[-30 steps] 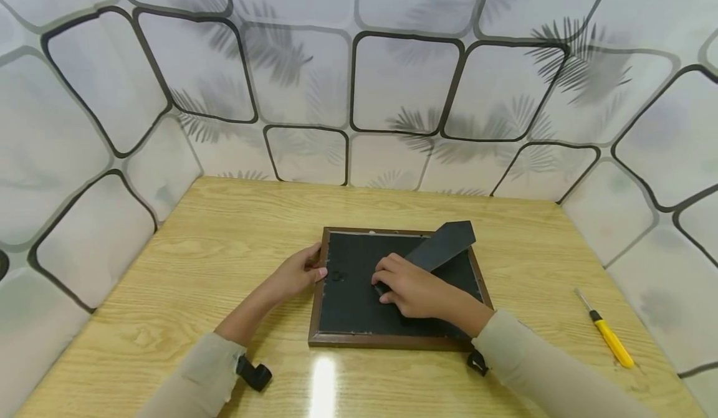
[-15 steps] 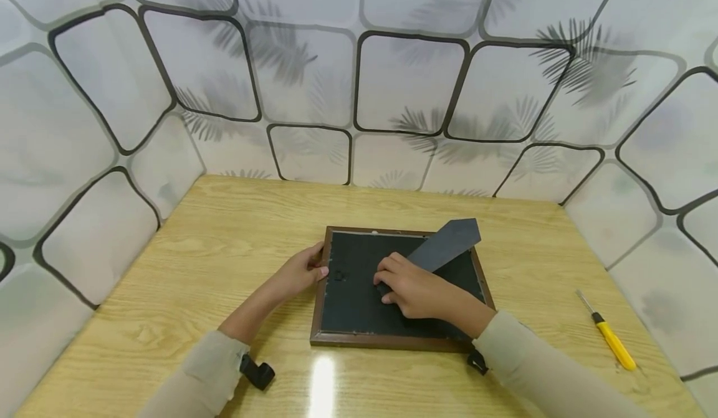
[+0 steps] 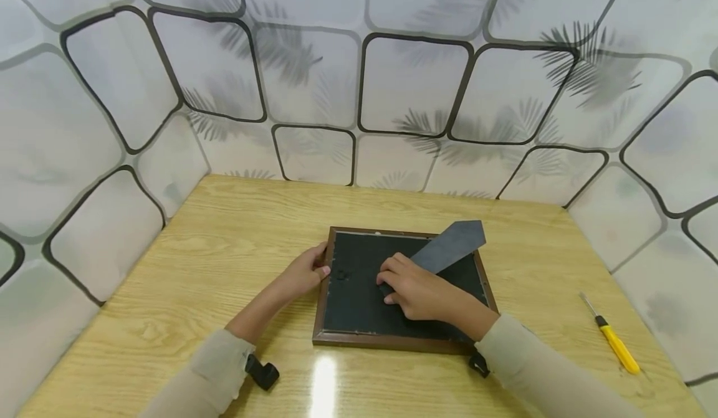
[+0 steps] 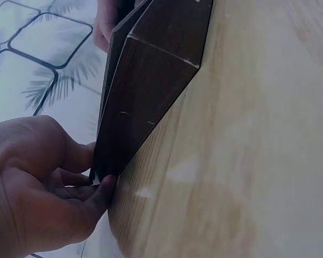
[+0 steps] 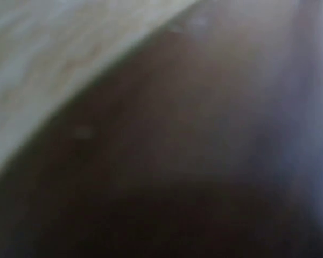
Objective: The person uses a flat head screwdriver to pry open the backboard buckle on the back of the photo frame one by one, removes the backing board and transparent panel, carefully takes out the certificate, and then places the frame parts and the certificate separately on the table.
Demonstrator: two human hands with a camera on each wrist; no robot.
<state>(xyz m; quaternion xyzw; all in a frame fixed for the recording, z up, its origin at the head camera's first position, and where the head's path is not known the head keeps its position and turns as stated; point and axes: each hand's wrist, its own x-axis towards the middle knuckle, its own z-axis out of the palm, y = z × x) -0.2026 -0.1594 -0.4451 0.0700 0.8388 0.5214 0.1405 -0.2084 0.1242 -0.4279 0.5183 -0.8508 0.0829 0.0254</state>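
Observation:
A picture frame (image 3: 387, 341) with a brown rim lies face down on the table, its black backing (image 3: 353, 306) upward. From the backing a dark grey easel stand (image 3: 451, 248) slants up to the far right. My left hand (image 3: 301, 273) holds the frame's left edge, thumb on top. In the left wrist view, the left hand (image 4: 37, 183) has its fingertips at the lower edge of the frame (image 4: 145, 91). My right hand (image 3: 419, 288) grips the near end of the stand with curled fingers, which hide that end. The right wrist view is dark and blurred.
A screwdriver (image 3: 619, 346) with a yellow handle lies at the right of the wooden table (image 3: 252, 218). Patterned cloth walls (image 3: 314, 75) rise behind the table and at both sides.
The whole head view has drifted slightly to the right. Both hands keep their places on the frame and stand. The stand's upper face looks a little lighter.

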